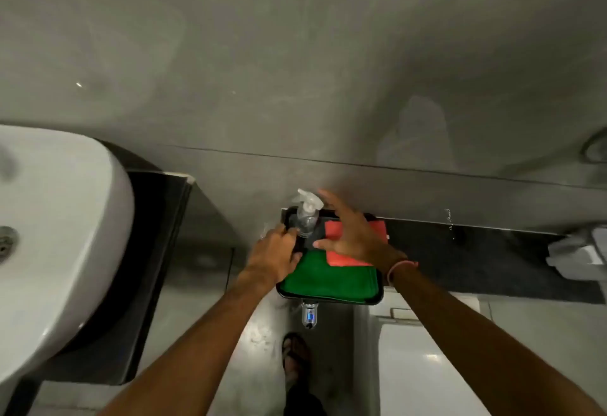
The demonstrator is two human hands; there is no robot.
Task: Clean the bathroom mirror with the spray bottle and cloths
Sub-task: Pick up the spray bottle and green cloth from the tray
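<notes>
Hands reach a black tray (377,299) holding 2 cloths.
Left hand (276,256) apparently grips the spray bottle (307,218); right hand (353,235) hovers open over the red cloth (377,228), above the green cloth (328,279).

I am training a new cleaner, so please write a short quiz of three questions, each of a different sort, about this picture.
1. True or false: the spray bottle stands at the tray's far left corner.
2. Which cloth lies nearest the person on the black tray? A) red cloth B) green cloth C) a white cloth
3. Fill in: the right hand hovers, fingers spread, above the ____ cloth.

Key
1. True; the left hand reaches its base, though a firm grasp cannot be told.
2. B
3. red
</notes>
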